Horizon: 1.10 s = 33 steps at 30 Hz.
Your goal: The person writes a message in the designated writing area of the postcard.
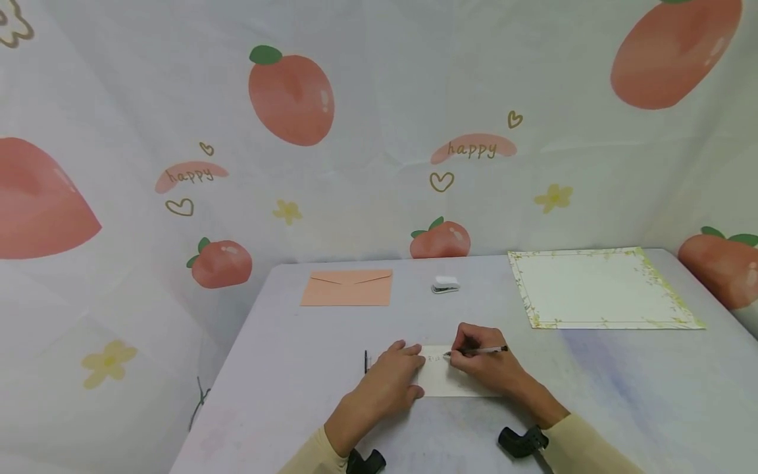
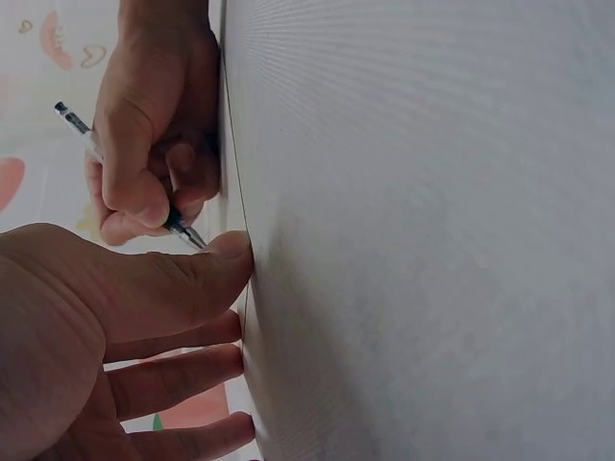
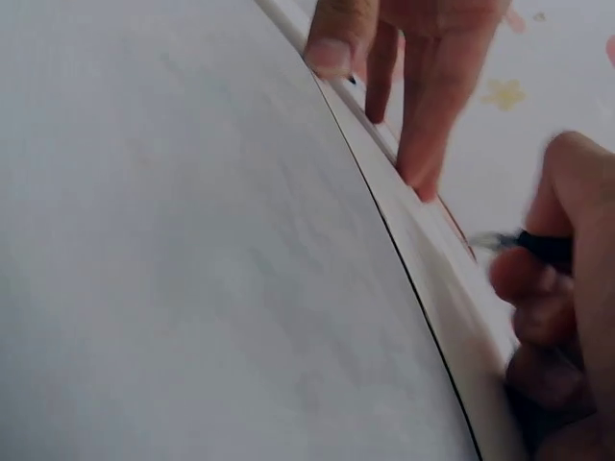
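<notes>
A small cream card point(image 1: 438, 382) lies on the table with a short row of handwritten marks near its upper left. My right hand point(image 1: 482, 359) pinches a pen point(image 1: 488, 350), which has a clear barrel and dark ends; its tip meets the card beside the marks. My left hand point(image 1: 393, 378) rests on the card's left part with fingers and thumb spread, covering some of it. In the left wrist view the thumb point(image 2: 192, 279) presses near the card's edge, close to the pen tip. A thin black piece point(image 1: 366, 361) shows just past the left hand.
Farther back lie a peach envelope point(image 1: 346, 293) with its flap side up and a small white stapler point(image 1: 445, 284). A large sheet with a floral border point(image 1: 604, 289) lies at the back right. A printed fruit curtain point(image 1: 367, 184) hangs behind the table point(image 1: 266, 395).
</notes>
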Tool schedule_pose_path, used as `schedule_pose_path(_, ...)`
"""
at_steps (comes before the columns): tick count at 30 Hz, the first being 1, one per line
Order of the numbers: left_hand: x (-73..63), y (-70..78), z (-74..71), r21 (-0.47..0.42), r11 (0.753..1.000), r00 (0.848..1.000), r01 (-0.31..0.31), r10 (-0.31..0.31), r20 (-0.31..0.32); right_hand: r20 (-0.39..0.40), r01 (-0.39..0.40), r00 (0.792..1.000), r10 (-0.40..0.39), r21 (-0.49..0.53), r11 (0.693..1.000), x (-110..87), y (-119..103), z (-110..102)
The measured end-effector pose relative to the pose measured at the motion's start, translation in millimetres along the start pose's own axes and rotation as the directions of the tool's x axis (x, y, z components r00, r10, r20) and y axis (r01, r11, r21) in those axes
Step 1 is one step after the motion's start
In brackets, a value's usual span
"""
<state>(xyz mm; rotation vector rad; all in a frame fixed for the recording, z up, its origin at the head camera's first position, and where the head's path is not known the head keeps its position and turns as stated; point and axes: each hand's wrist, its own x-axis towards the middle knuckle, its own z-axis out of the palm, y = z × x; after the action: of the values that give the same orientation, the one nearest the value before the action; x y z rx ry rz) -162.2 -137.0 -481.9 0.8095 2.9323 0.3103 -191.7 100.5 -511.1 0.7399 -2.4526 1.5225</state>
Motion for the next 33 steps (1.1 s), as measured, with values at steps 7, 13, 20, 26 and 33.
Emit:
schedule_pose_path(7,-6.5,15.0,-20.9,-0.001,1.000,0.999,0.027,-0.027,0.035,0.030,-0.019,0.999,0.020,-0.030,0.999,-1.3,-0.1,0.6)
schedule_pose_path(13,-4.4,8.0,-11.0,0.005,1.000,1.000,0.010,-0.010,0.010,0.042,-0.008,0.999,0.010,-0.051,0.999,-0.7,-1.9,2.5)
schedule_pose_path(20,2.8,-9.3,14.8,-0.014,1.000,1.000,-0.011,0.011,-0.026,0.034,-0.007,0.999,0.008,-0.045,0.999,-0.7,-1.6,2.1)
schedule_pose_path(26,4.6,-11.8,18.5,-0.029,0.999,1.000,-0.013,0.012,-0.029,0.048,-0.016,0.999,0.017,-0.038,0.999,-0.6,-1.3,1.9)
schedule_pose_path(33,-4.4,7.0,-10.2,0.012,1.000,1.000,0.005,-0.005,0.014,0.018,0.025,1.000,-0.024,-0.052,0.998,-0.8,-0.5,2.6)
